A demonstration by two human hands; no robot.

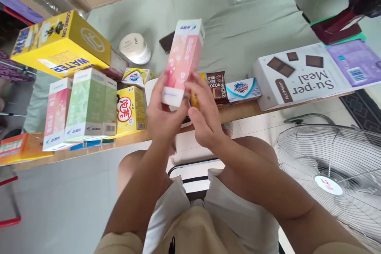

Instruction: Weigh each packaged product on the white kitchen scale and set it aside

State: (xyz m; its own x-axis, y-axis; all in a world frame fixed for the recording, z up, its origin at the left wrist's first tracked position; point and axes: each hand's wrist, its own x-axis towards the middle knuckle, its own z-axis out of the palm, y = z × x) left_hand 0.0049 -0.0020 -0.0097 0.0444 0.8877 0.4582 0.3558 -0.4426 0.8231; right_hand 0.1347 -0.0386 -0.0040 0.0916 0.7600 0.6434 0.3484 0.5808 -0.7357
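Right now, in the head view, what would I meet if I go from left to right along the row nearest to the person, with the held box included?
Orange packet → leftmost pink box → green packaging → yellow box with red print → held pink box → brown cocoa packet → white-and-blue box → Su-per Meal box → purple packet.

- I'm holding both arms [143, 184] forward.
- My left hand [165, 117] is gripping, fingers [158, 87] curled.
- My right hand [207, 117] is resting alongside, thumb [196, 122] spread apart.
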